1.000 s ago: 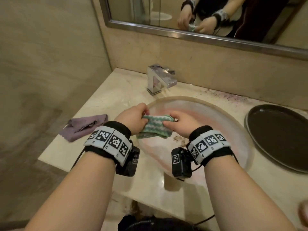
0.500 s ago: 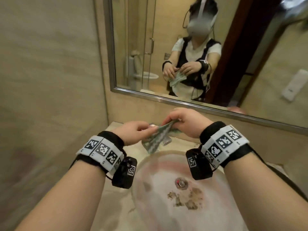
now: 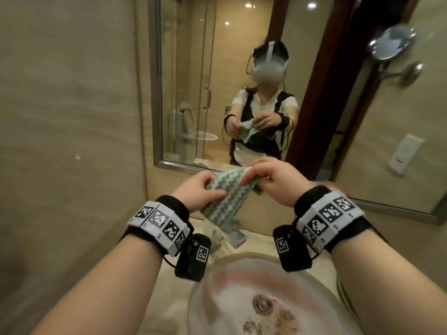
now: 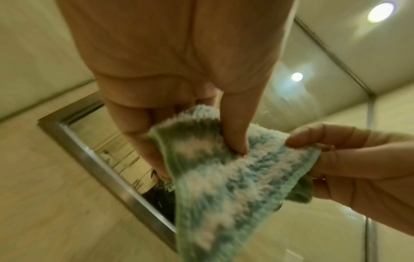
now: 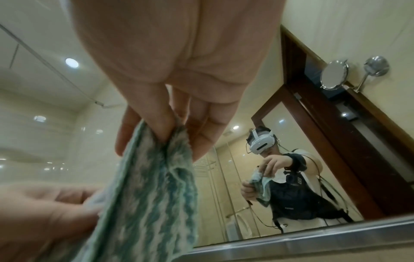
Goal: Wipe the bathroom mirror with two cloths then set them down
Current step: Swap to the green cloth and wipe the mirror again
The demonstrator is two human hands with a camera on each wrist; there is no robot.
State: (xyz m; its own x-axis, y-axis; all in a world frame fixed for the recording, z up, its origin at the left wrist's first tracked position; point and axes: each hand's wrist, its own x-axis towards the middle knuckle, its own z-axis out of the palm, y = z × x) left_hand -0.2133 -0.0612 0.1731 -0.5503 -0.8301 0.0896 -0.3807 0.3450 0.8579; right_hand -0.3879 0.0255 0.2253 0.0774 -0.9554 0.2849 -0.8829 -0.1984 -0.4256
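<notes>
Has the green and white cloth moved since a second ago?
Yes. The cloth has risen from over the basin up to the mirror's lower edge.

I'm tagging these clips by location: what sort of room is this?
A bathroom, likely a hotel's: a wall mirror over a round basin with a faucet, and a toilet reflected behind a glass shower door.

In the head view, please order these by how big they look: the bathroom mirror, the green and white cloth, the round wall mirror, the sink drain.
1. Bathroom mirror, by far the largest.
2. Green and white cloth; it is near the camera, which enlarges it.
3. Round wall mirror.
4. Sink drain, the smallest.
</notes>
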